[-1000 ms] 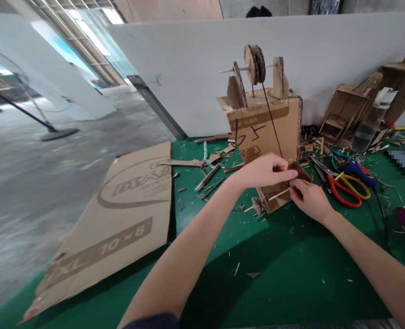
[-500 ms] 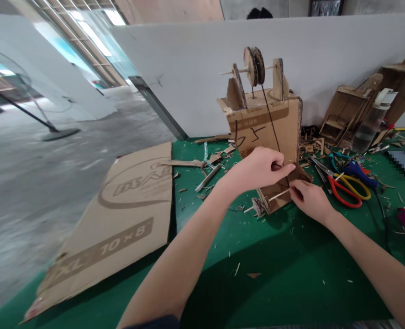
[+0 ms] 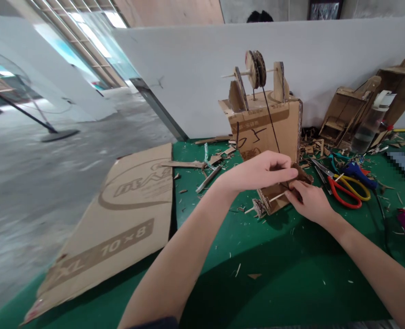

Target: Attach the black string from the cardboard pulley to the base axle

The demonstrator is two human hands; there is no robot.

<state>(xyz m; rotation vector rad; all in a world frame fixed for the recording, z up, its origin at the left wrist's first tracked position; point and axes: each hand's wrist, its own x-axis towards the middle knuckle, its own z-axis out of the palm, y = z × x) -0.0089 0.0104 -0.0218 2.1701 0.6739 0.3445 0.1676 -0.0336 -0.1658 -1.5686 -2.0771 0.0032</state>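
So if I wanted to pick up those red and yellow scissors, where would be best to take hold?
Probably by the looped handles of the scissors, coming from above on the near right side. They lie flat on the green table, handles toward the person's right hand, blades pointing back into the cardboard scraps, so the loops are the safe, open part.
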